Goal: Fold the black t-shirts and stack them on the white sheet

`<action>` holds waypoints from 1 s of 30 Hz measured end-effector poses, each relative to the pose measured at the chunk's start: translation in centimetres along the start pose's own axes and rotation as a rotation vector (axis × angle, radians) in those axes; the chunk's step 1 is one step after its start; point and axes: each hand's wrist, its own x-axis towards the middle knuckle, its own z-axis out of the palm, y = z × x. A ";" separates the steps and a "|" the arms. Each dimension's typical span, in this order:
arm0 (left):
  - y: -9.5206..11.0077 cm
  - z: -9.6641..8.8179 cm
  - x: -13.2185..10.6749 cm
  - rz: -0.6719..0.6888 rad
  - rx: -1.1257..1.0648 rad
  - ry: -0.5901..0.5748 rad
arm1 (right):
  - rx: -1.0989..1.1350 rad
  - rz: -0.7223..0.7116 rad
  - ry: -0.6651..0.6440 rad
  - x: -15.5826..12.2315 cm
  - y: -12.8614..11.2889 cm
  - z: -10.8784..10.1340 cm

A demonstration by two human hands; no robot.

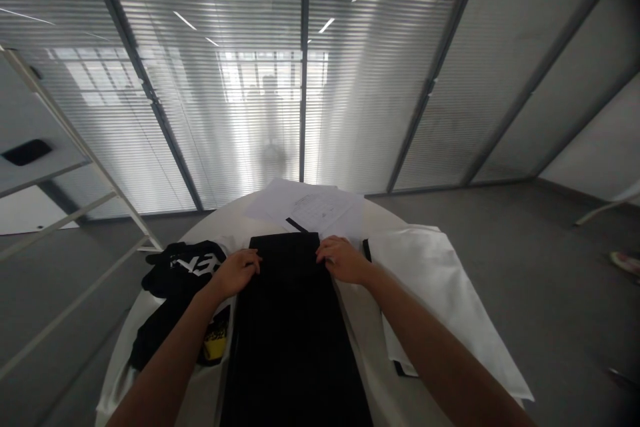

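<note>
A long black piece of folded cloth (295, 327) lies lengthwise in front of me on a round white table (385, 217). Its near end runs out of the bottom of the view. At its far left corner my left hand (239, 271) has its fingers curled onto the edge. My right hand (344, 259) grips the far right corner, thumb and fingers closed on the fabric. The far edge between the hands lies straight. What kind of garment the dark cloth is, I cannot make out.
Left of the cloth, black clothing with white lettering (200, 263) lies bunched, a yellow patch (216, 340) below it. White fabric (440, 287) hangs over the table's right side. Printed papers (320, 207) lie at the back. A white metal frame (107, 177) stands left; a blind-covered glass partition (350, 113) rises behind.
</note>
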 end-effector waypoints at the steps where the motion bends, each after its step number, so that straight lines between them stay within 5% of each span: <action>1: 0.1 0.0 0.1 -0.015 -0.004 0.024 | 0.024 -0.011 0.016 0.0 -0.4 -0.1; 7: 0.8 1.9 0.6 -0.218 0.361 0.402 | 0.119 -0.030 -0.166 0.2 -0.8 1.1; 12: 0.7 2.7 -0.1 -0.249 0.587 0.321 | 0.236 -0.012 -0.223 0.3 0.2 1.7; 15: 0.3 2.4 -0.5 -0.242 0.567 0.295 | 0.278 0.139 -0.128 0.5 0.5 1.3; 20: -0.6 2.2 -0.6 -0.189 0.254 0.304 | 0.102 0.446 0.003 0.7 1.2 1.1; 30: 0.2 0.8 -0.2 -0.401 -0.918 0.360 | 0.113 0.496 -0.038 1.0 1.0 1.6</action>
